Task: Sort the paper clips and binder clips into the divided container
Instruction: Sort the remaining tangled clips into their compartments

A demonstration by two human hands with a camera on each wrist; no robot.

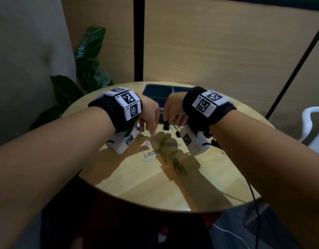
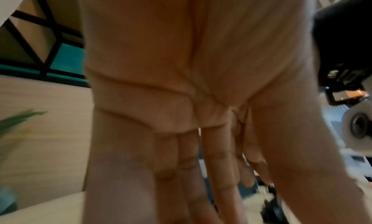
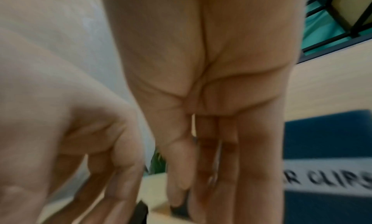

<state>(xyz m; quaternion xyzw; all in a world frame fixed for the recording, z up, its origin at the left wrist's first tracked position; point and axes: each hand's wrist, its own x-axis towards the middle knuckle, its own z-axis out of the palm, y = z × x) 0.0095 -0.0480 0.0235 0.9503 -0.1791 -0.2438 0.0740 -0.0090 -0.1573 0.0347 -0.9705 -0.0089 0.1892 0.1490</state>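
Note:
The dark blue divided container (image 1: 151, 90) stands at the back of the round table; its front label reads "CLIPS" (image 3: 330, 181). My right hand (image 1: 170, 123) hangs just in front of it and pinches a black binder clip (image 1: 166, 125), whose silver wire handle (image 3: 217, 160) shows between thumb and fingers. My left hand (image 1: 151, 131) points its straight fingers (image 2: 217, 171) down onto the table beside it and holds nothing that I can see. Purple and blue paper clips (image 1: 149, 154) and green paper clips (image 1: 178, 168) lie loose nearer to me. More black binder clips (image 1: 177, 134) lie under my right wrist.
The wooden table (image 1: 137, 186) is small and round, with its near edge close to my body. A leafy plant (image 1: 86, 69) stands at the back left, a black post (image 1: 138, 38) behind the container and a white chair (image 1: 309, 123) at the right. A black cable (image 1: 254, 198) hangs off the right edge.

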